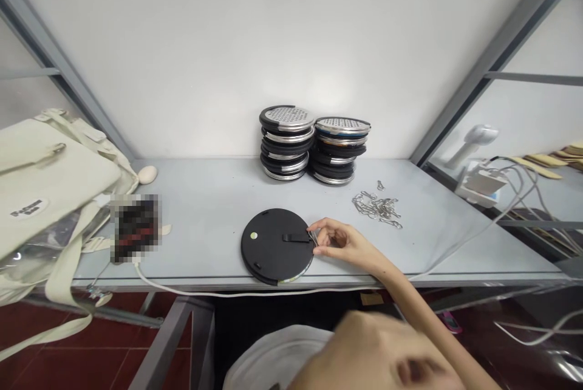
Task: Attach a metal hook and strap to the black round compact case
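A flat black disc with a short strap-like tab and a pale round sticker lies near the front edge of the table. At its right rim, my right hand pinches a small metal wire clip between thumb and fingertips, beside the tab's end. Whether the clip is hooked onto the disc cannot be made out. Close to the camera is a large, blurred skin-coloured shape, apparently my left hand; its fingers are not distinguishable. Several loose metal clips lie in a pile right of my right hand.
Two stacks of round black-and-silver discs, the left and right, stand by the wall. A cream bag and a pixelated object sit left. A white cable runs along the front edge of the table.
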`<action>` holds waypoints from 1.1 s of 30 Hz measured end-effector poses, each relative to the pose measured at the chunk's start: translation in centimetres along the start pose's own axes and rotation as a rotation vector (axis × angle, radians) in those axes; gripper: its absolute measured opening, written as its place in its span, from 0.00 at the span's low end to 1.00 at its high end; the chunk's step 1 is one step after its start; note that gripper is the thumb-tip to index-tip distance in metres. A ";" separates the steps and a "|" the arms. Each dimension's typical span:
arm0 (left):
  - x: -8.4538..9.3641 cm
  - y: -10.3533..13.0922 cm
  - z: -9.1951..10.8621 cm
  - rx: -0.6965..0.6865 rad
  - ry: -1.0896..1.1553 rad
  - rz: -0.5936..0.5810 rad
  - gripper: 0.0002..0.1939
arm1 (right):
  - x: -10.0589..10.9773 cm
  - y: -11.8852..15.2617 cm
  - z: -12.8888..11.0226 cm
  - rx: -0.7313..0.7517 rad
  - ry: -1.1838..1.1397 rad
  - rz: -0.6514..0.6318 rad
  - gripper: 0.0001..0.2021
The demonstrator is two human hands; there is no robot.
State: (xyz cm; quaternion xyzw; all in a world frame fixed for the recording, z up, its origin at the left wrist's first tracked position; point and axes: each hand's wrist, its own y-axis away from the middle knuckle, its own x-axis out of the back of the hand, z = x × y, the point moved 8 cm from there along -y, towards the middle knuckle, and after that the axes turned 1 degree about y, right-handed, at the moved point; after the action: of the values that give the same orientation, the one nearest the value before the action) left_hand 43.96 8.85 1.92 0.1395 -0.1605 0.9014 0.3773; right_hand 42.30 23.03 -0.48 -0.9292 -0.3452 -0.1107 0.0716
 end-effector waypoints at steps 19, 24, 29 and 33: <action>14.2 10.1 -3.9 -0.022 -0.999 1.141 0.18 | 0.2 -0.1 0.1 -0.016 -0.004 0.024 0.22; 14.1 10.1 -4.0 0.024 -0.974 1.184 0.17 | 0.3 -0.1 -0.1 -0.009 0.022 0.044 0.22; 14.0 10.2 -3.9 0.014 -0.983 1.194 0.17 | 0.3 0.0 -0.1 -0.001 0.039 0.042 0.22; 14.1 10.2 -3.9 0.026 -0.990 1.179 0.17 | 0.3 0.1 -0.1 0.006 0.045 0.041 0.21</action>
State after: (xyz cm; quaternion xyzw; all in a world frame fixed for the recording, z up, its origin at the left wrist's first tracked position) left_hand 26.55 12.58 1.73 0.4224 -0.3479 0.7876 -0.2832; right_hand 42.53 23.15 -0.31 -0.9331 -0.3248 -0.1289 0.0845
